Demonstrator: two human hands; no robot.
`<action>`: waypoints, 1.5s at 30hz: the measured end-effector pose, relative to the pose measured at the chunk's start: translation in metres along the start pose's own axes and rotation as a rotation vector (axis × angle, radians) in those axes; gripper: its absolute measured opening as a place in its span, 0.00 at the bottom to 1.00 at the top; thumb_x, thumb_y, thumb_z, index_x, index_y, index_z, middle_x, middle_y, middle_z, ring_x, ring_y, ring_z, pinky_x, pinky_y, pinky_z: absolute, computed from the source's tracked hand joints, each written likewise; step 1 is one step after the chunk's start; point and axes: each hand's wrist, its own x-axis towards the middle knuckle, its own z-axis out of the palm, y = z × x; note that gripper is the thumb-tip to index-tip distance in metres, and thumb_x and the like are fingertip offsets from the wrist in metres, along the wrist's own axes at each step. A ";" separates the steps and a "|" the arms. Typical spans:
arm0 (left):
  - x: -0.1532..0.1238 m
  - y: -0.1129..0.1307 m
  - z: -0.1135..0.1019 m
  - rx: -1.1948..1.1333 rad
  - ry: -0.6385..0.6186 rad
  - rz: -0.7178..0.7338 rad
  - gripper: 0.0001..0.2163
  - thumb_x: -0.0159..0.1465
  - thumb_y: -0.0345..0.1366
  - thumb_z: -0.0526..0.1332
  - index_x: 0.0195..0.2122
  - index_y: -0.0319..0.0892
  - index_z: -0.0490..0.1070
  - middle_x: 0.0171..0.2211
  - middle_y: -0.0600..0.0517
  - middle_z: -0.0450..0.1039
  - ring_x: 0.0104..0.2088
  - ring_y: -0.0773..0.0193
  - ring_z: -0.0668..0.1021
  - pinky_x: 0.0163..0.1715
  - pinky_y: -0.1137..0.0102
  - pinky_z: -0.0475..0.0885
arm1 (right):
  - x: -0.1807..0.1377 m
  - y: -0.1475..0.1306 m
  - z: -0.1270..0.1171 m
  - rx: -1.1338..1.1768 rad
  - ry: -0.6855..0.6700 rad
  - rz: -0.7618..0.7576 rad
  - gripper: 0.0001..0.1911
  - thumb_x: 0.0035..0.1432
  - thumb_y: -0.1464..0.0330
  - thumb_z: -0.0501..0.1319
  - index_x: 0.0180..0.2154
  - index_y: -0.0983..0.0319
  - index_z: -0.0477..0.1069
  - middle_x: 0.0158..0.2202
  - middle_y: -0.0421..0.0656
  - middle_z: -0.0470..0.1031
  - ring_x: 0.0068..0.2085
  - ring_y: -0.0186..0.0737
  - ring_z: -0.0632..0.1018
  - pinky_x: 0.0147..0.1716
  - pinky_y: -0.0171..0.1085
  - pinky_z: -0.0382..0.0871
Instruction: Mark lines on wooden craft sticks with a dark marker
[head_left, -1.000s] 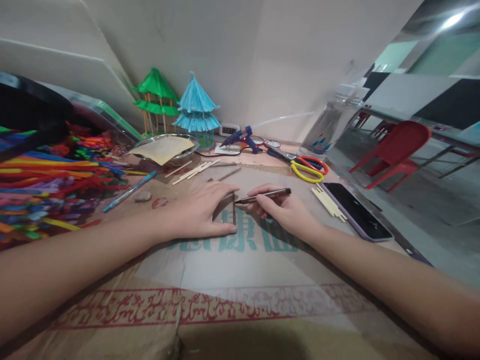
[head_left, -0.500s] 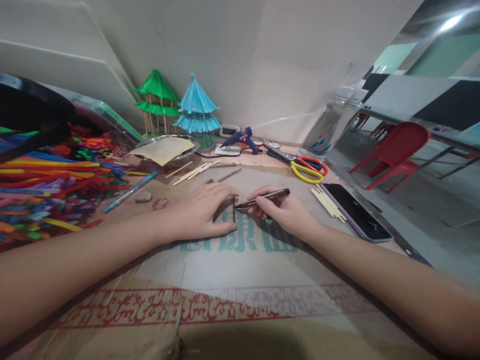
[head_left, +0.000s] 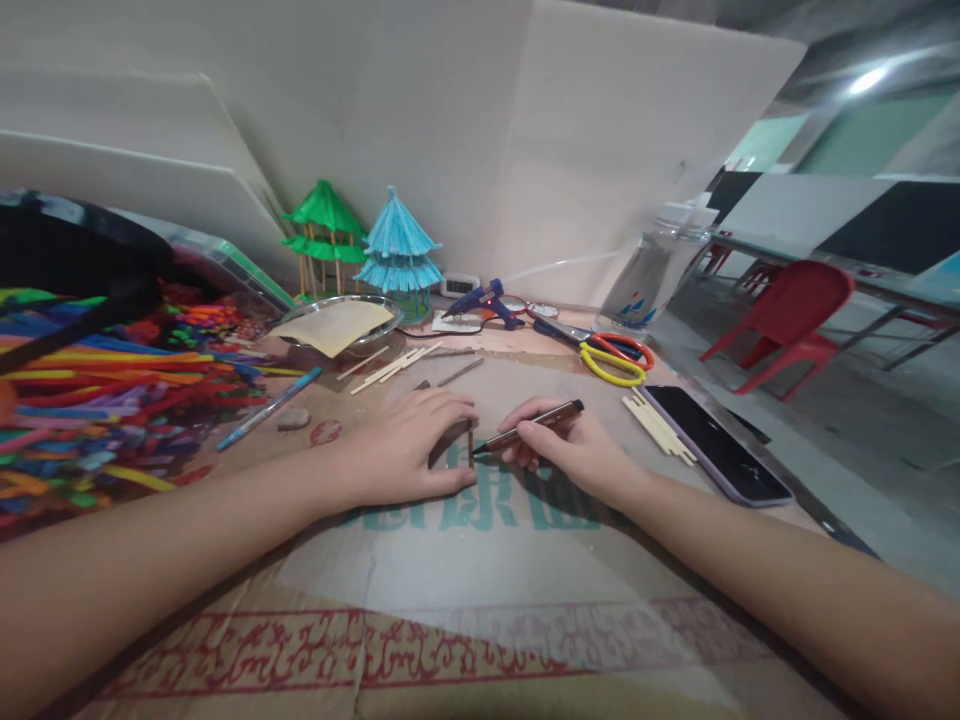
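A short brown stick (head_left: 471,440) stands between the thumb and forefinger of my left hand (head_left: 405,445), which rests on the covered tabletop. My right hand (head_left: 559,435) grips a brown marker (head_left: 529,427) like a pen. Its dark tip is at the stick, close to my left thumb. Just beyond my left hand lies another brownish stick (head_left: 460,371). Several pale sticks (head_left: 394,368) lie loose farther back, and a bundle of pale sticks (head_left: 658,425) sits to the right of my right hand.
Colourful pipe cleaners (head_left: 105,400) crowd the left side. Behind stand green (head_left: 324,225) and blue (head_left: 397,240) pagoda models, a glass bowl (head_left: 390,325) and a glue gun (head_left: 484,302). Scissors (head_left: 615,358), a phone (head_left: 716,440) and a clear bottle (head_left: 649,270) lie or stand at right.
The marker tip has slid along the stick toward my left thumb. My left hand keeps its hold. The whole scene sits a little lower as the camera has tilted.
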 end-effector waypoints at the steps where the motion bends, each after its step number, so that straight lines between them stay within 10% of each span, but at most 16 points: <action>1: 0.000 0.000 0.000 0.001 0.004 0.009 0.24 0.62 0.50 0.64 0.55 0.42 0.68 0.58 0.44 0.69 0.60 0.49 0.69 0.60 0.54 0.64 | 0.000 0.000 -0.001 0.016 0.050 -0.016 0.14 0.61 0.59 0.61 0.38 0.64 0.74 0.26 0.43 0.78 0.25 0.32 0.75 0.26 0.33 0.70; 9: -0.002 0.003 -0.005 0.033 0.035 0.063 0.24 0.64 0.53 0.62 0.55 0.44 0.69 0.59 0.44 0.67 0.57 0.49 0.70 0.55 0.55 0.66 | 0.005 0.002 -0.001 0.051 0.211 -0.009 0.15 0.62 0.56 0.61 0.41 0.62 0.71 0.28 0.40 0.75 0.27 0.34 0.76 0.25 0.33 0.69; 17: -0.003 0.000 -0.001 0.174 0.182 0.275 0.11 0.70 0.36 0.54 0.41 0.43 0.76 0.32 0.50 0.72 0.34 0.60 0.73 0.36 0.64 0.64 | 0.007 0.003 0.000 0.057 0.197 0.017 0.14 0.63 0.57 0.59 0.39 0.61 0.66 0.29 0.41 0.77 0.27 0.33 0.76 0.26 0.34 0.70; 45: -0.003 -0.002 -0.001 0.154 0.158 0.297 0.12 0.71 0.36 0.53 0.38 0.42 0.77 0.31 0.51 0.77 0.32 0.62 0.78 0.34 0.67 0.67 | 0.014 0.007 -0.001 0.022 0.157 0.039 0.15 0.63 0.62 0.61 0.47 0.65 0.72 0.36 0.48 0.82 0.32 0.35 0.78 0.35 0.38 0.75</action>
